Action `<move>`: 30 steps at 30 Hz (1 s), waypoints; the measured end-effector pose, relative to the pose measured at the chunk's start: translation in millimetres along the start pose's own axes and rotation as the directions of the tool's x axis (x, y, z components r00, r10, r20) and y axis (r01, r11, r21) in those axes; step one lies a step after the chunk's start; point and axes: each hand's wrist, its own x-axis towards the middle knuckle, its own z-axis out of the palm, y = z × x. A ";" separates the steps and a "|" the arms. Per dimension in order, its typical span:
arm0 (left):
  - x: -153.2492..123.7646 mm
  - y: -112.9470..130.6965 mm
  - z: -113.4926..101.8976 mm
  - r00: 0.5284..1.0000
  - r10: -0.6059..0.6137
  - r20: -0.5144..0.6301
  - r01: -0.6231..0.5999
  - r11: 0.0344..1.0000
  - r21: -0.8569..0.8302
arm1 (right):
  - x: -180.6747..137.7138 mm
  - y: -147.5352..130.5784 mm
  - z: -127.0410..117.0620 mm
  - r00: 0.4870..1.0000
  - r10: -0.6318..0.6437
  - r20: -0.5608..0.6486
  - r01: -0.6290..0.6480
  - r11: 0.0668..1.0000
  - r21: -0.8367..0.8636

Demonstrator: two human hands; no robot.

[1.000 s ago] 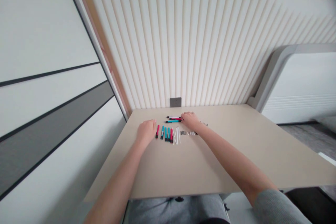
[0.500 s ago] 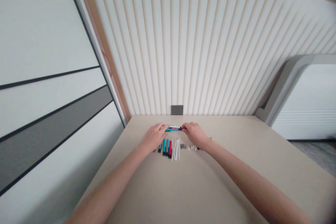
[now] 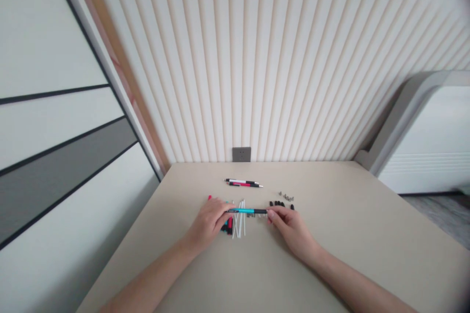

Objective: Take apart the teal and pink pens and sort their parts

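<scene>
- Wide room on the tabletop (image 3: 154, 269) toward the near and right edges; the two pens (image 3: 242, 182) lie nearer the far edge.
- Left hand (image 3: 209, 222) and right hand (image 3: 292, 227) are apart, pinching opposite ends of the teal pen (image 3: 246, 211), held level above the white sticks (image 3: 239, 220).
- Black caps (image 3: 279, 204) sit just right.

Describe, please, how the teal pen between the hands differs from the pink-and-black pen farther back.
The teal pen is held between the left hand and right hand; the pink-and-black pen lies on the desk. The teal pen's barrel is teal, the other's pink and black. Both are slim.
</scene>
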 end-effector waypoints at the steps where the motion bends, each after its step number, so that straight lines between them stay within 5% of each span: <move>1: -0.6 0.5 0.2 1.000 0.011 -0.004 -0.011 1.000 0.005 | -2.2 0.4 0.5 1.000 -0.003 -0.003 0.003 1.000 -0.018; 13: 9.6 5.7 -14.5 0.985 0.146 0.088 -0.163 0.958 0.235 | -3.0 -4.4 -5.8 0.975 -0.212 -0.068 0.199 0.966 -0.163; 21: 6.3 15.4 -14.7 0.992 0.125 -0.009 -0.116 0.940 0.320 | 0.4 -3.0 -4.7 0.963 -0.263 -0.062 0.248 0.953 -0.176; 30: -5.1 6.5 -12.6 0.990 0.130 0.059 -0.142 0.938 0.317 | -3.9 -4.7 -6.3 0.931 -0.363 0.021 0.354 0.891 -0.283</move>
